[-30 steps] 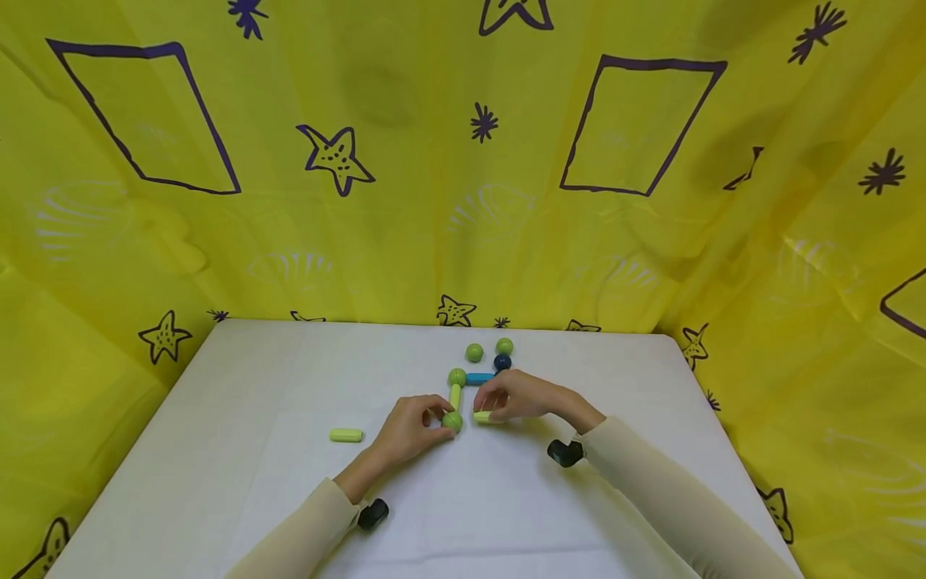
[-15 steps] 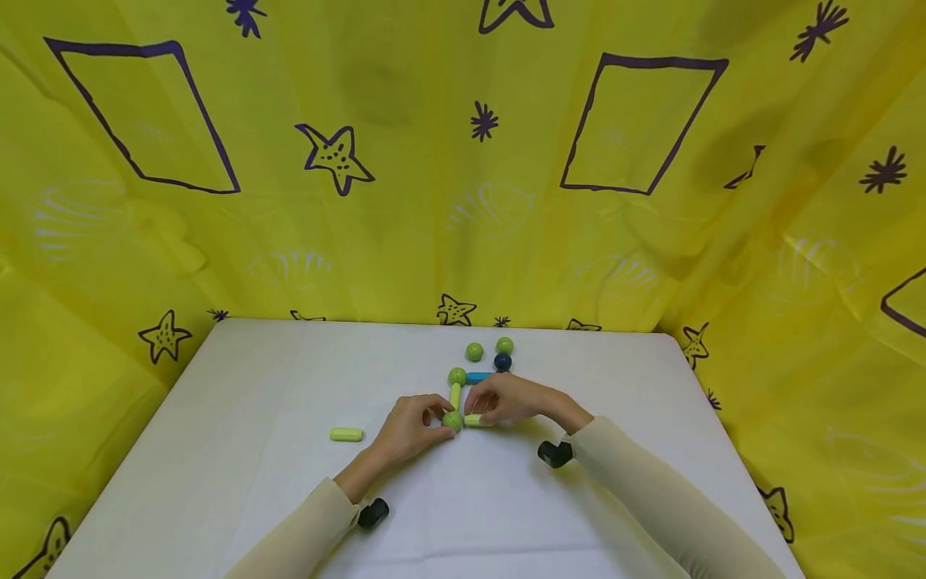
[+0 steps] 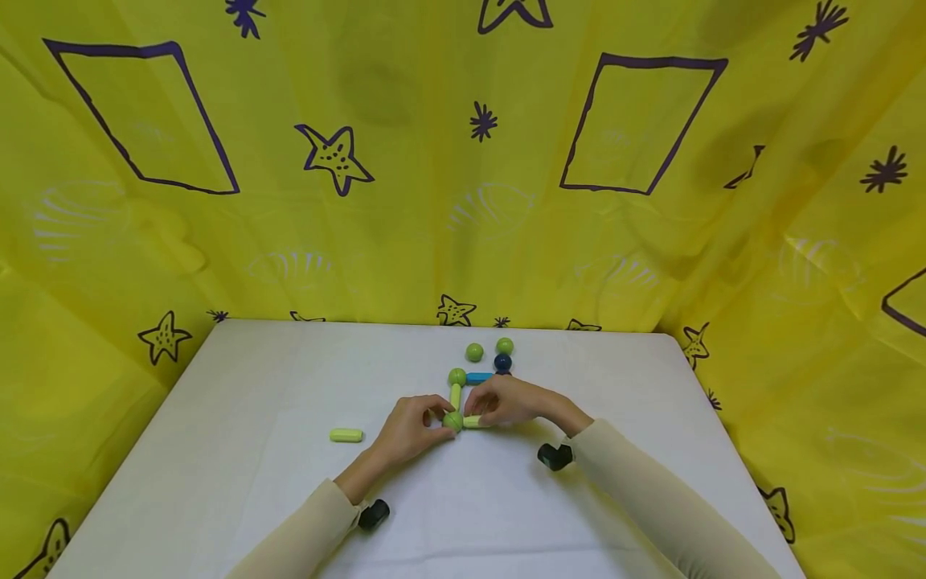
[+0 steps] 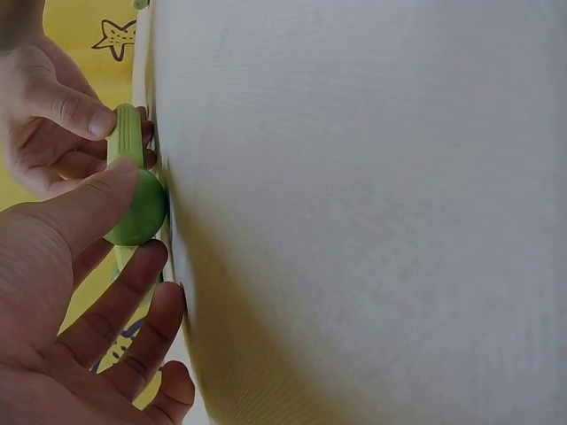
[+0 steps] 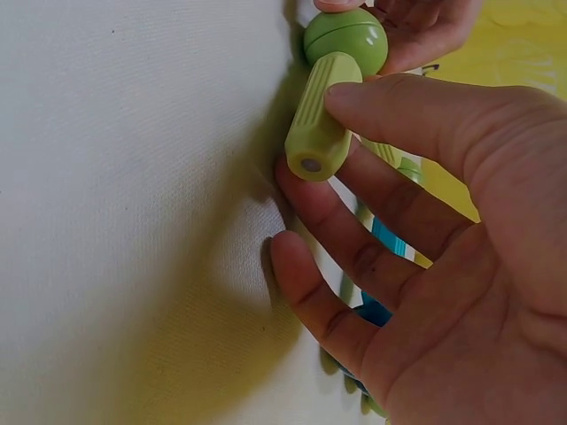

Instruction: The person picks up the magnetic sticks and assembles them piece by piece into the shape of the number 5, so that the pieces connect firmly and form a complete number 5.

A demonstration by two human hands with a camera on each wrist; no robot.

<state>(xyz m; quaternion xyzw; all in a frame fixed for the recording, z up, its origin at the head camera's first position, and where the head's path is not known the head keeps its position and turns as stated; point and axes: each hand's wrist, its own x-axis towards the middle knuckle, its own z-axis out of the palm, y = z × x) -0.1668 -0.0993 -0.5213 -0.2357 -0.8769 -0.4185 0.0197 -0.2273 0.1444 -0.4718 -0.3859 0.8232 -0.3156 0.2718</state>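
Observation:
My left hand (image 3: pixel 410 430) pinches a green ball (image 4: pixel 143 212) between thumb and fingers at the near corner of a small assembly. My right hand (image 3: pixel 512 400) pinches a light yellow-green ribbed rod (image 5: pixel 321 119), whose far end meets that ball; a round silvery spot shows on its free end. From the held ball another yellow-green rod (image 3: pixel 455 396) runs away to a second green ball (image 3: pixel 457 376). A blue rod (image 3: pixel 479 377) leads right from there, its right end by a dark ball partly hidden behind my right hand.
Two loose green balls (image 3: pixel 474 351) and a dark blue ball (image 3: pixel 502 362) lie behind the assembly. One more yellow-green rod (image 3: pixel 346 435) lies left of my left hand. A yellow patterned curtain (image 3: pixel 405 241) borders the white table (image 3: pixel 275 378).
My right hand has moved left with the rod, closing the gap until the rod's end meets the green ball. The left hand has stayed in place on the ball.

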